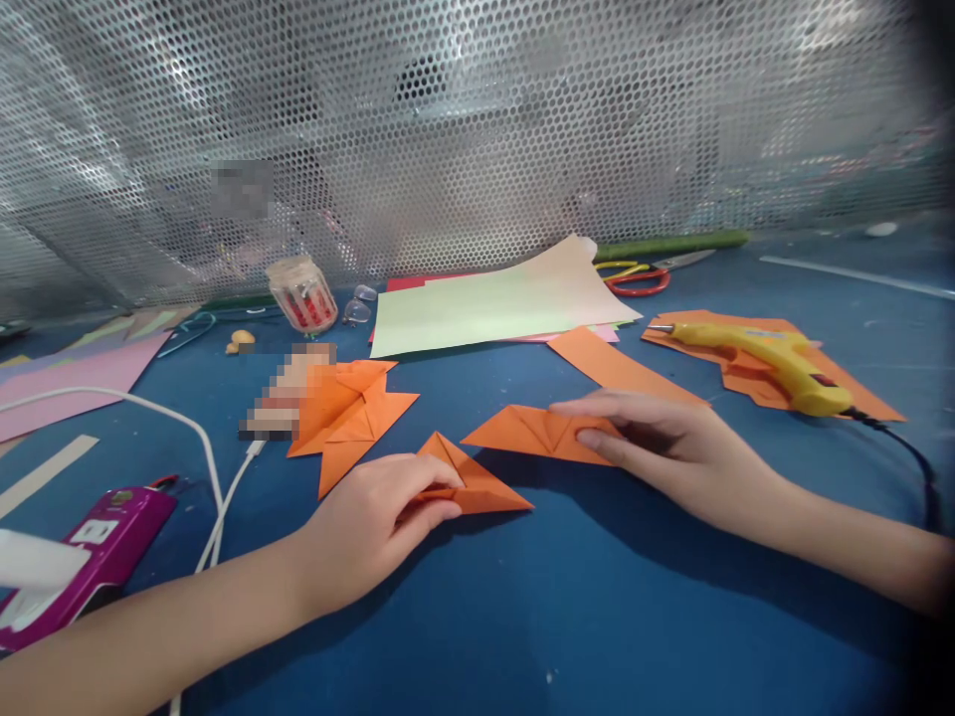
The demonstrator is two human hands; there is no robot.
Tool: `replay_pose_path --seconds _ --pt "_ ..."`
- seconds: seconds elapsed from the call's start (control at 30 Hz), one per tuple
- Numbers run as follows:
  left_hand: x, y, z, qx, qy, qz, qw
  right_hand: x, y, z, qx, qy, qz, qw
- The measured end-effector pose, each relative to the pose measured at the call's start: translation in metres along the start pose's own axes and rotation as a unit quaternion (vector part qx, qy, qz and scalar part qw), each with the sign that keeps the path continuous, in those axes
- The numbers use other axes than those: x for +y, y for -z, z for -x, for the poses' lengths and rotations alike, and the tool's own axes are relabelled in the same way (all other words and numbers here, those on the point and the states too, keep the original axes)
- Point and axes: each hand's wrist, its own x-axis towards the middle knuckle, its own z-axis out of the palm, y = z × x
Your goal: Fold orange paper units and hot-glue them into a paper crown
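Over the middle of the blue table, my left hand (395, 517) pinches a folded orange paper piece (484, 485) between thumb and fingers. Its pointed end faces right. My right hand (649, 438) grips a second folded orange paper piece (522, 430) by its right end, thumb in front and fingers behind. The two pieces lie close together, the right one a little farther back. Beyond my left hand, more folded orange paper (365, 408) rests on the table. A flat orange strip (619, 366) lies just behind my right hand.
A yellow glue gun (776, 358) lies on orange paper at right. Scissors (646, 278) and stacked coloured sheets (484, 303) are at the back, near a jar (302, 295). A purple power strip (111, 537) and white cable (213, 467) occupy the left. Perforated metal (448, 139) stands behind.
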Motion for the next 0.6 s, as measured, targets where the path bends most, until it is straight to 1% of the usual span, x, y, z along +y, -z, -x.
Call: replay_pose_path --seconds 0.07,0.13,0.2,0.27,0.33,0.4,0.5,0.6 --pt "-0.001 -0.001 0.0 -0.007 0.009 -0.009 1.0 -0.001 -0.001 0.002 0.032 0.01 0.007 0.999" --pt "-0.001 -0.001 0.0 -0.005 0.012 -0.016 1.0 -0.002 -0.002 0.004 0.029 0.029 0.017 0.999" --pt "-0.001 -0.001 0.0 0.002 0.008 -0.024 1.0 -0.002 -0.003 0.004 -0.003 0.041 0.025 0.999" --pt "-0.001 0.0 0.0 0.004 -0.006 -0.036 0.999 -0.002 -0.004 0.004 -0.053 0.041 0.029 0.997" --pt "0.001 0.002 0.001 -0.012 -0.035 -0.052 0.998 -0.003 -0.004 0.003 -0.098 0.049 0.024 0.994" --pt "0.004 0.004 0.001 -0.037 -0.069 -0.067 0.995 -0.005 -0.004 0.002 -0.126 0.071 0.015 0.989" --pt "0.012 0.007 0.0 -0.063 -0.131 -0.127 0.981 -0.007 -0.005 0.0 -0.134 0.109 0.011 0.985" --pt "0.018 0.007 0.0 -0.051 -0.211 -0.229 0.949 -0.007 -0.006 0.0 -0.12 0.139 0.026 0.983"
